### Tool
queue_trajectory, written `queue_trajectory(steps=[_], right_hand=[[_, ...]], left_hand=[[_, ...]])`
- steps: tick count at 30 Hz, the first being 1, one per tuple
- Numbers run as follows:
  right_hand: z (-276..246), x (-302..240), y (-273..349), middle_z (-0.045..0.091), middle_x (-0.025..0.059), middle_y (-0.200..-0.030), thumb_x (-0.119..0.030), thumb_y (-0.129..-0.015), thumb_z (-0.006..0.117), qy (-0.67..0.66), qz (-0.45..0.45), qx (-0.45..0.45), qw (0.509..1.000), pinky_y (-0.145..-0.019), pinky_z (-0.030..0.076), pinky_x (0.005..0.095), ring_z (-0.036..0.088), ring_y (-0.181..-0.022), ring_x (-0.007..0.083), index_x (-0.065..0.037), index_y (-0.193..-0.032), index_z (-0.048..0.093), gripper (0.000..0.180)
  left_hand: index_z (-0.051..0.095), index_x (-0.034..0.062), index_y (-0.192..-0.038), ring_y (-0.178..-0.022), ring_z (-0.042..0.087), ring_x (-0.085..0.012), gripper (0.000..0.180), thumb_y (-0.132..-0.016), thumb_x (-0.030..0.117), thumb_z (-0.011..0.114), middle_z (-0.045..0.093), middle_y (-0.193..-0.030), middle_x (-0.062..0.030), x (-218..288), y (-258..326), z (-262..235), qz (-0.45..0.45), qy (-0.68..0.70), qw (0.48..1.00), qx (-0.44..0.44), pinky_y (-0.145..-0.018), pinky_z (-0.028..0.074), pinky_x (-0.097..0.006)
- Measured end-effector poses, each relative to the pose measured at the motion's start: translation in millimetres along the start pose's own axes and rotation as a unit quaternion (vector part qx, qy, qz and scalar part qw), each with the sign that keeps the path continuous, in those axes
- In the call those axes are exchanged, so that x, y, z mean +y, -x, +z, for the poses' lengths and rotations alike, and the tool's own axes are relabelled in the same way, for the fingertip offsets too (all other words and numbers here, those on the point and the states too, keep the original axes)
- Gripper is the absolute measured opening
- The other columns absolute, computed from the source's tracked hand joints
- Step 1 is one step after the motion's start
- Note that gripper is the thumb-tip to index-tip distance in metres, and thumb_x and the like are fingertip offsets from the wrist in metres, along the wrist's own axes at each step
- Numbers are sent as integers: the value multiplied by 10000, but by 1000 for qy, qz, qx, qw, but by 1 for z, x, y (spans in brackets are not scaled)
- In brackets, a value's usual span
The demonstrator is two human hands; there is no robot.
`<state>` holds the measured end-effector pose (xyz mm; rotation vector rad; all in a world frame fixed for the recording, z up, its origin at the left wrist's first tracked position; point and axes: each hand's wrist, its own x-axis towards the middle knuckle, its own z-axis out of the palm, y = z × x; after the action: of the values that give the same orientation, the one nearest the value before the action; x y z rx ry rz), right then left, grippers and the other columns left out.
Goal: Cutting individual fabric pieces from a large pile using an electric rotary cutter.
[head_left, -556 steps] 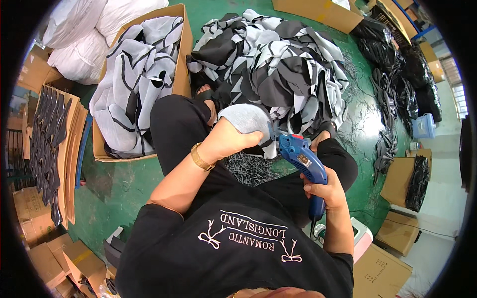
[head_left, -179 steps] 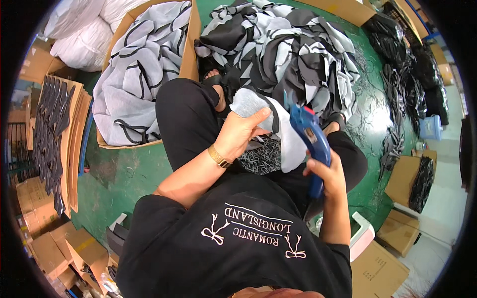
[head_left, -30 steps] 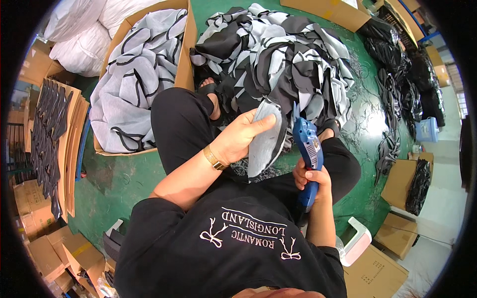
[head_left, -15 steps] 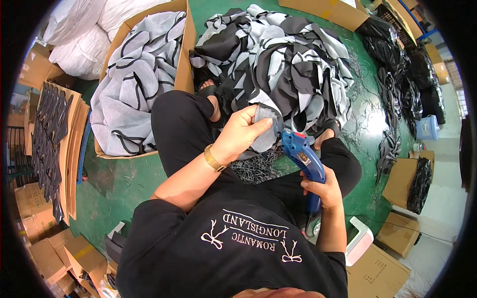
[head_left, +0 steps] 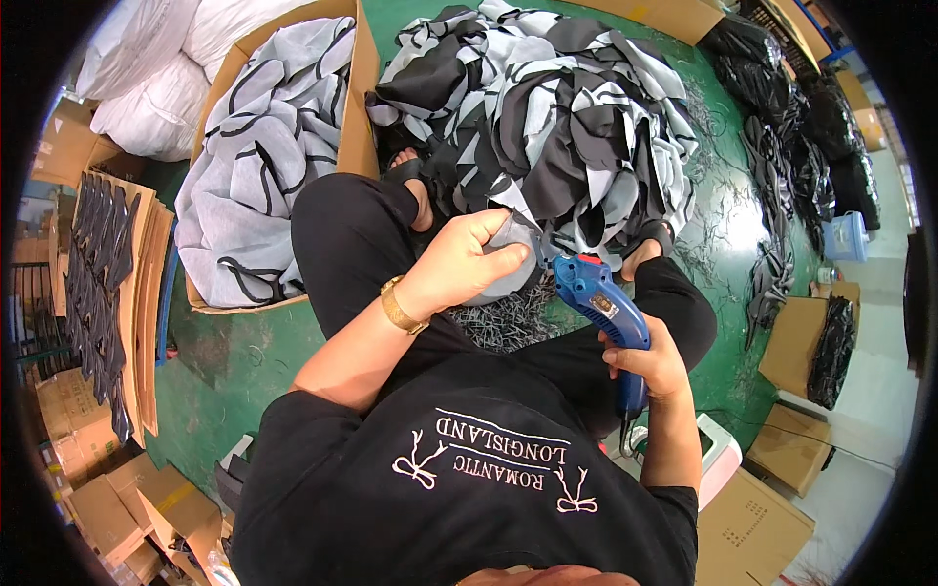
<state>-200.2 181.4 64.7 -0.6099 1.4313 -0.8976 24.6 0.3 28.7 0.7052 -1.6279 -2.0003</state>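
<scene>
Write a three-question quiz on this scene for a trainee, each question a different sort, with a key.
1. True or false: the right hand grips a blue handheld power tool.
2. What does the left hand hold against the tool's tip?
A. a grey fabric piece
B. a cardboard sheet
C. a white sack
3. Fill in: the cardboard box at the person's left holds grey cut pieces edged in ____.

Key:
1. True
2. A
3. black
</scene>
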Motion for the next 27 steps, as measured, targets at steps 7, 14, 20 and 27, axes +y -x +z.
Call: queue_trajectory(steps=[7, 14, 20, 27], right_hand=[[-4, -7, -2, 602, 80, -778, -31, -599, 703, 18, 32, -22, 999, -514, 489, 271, 580, -583, 150, 48, -950, 597, 375], [-5, -11, -6, 626, 65, -861, -22, -652, 704, 39, 30, -47, 998, -570, 487, 264, 581, -642, 129, 40, -1014, 602, 381], [8, -10, -21, 592, 73, -780, -59, -618, 739, -24, -45, -22, 998, -522, 491, 279, 577, -619, 151, 47, -981, 578, 411], [34, -22, -48, 581, 42, -784, -193, -653, 797, 20, -157, 65, 985, -586, 465, 242, 557, -651, 116, 33, -989, 578, 461]], left_hand=[[602, 1, -893, -671, 450, -18, 105, -818, 72, 585, 556, -740, 48, 15, -1, -14, -40, -70, 989, -123, -606, 422, -219], [592, -2, -860, -631, 434, -34, 128, -772, 90, 579, 532, -671, 34, 23, -2, -22, 9, -154, 970, -186, -583, 412, -229], [569, -7, -823, -640, 434, -41, 106, -766, 83, 570, 520, -659, -2, 5, -3, -13, -36, -72, 978, -195, -587, 413, -242], [589, 8, -844, -680, 461, -20, 106, -823, 107, 620, 551, -708, 34, -3, 0, 11, -91, -8, 988, -122, -600, 412, -216]])
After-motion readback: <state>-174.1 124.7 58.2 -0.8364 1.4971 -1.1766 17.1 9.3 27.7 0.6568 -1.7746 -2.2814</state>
